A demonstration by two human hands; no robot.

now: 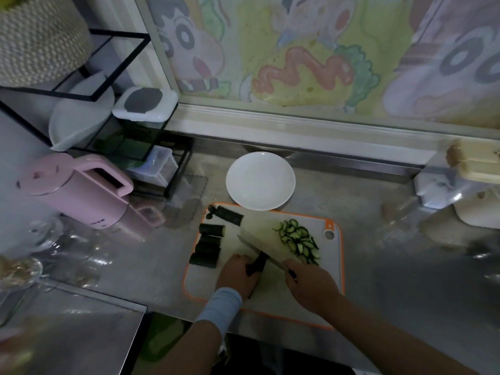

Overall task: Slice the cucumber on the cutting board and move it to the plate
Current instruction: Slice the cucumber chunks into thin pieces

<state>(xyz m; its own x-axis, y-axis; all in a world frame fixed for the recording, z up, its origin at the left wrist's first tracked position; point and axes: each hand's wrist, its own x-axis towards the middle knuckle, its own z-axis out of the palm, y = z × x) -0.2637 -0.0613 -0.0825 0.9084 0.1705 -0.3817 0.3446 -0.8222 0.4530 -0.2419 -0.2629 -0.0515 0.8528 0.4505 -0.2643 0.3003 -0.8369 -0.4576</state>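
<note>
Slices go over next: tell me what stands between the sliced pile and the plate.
Nothing visible: only bare cutting board lies between the cucumber slices and the plate; the knife is left of that path.

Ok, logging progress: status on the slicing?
Left hand holds cucumber piece, right hand grips knife. Slices piled on board, chunks uncut. Plate bare, nothing blocking.

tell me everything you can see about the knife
The knife is a broad, cleaver-like blade of pale grey metal with a dark handle, mostly hidden in the right hand that grips it. It slants over the cutting board, tip toward the far left, its edge meeting a dark cucumber piece that the left hand holds. Cucumber slices lie just beyond its right side.
</note>
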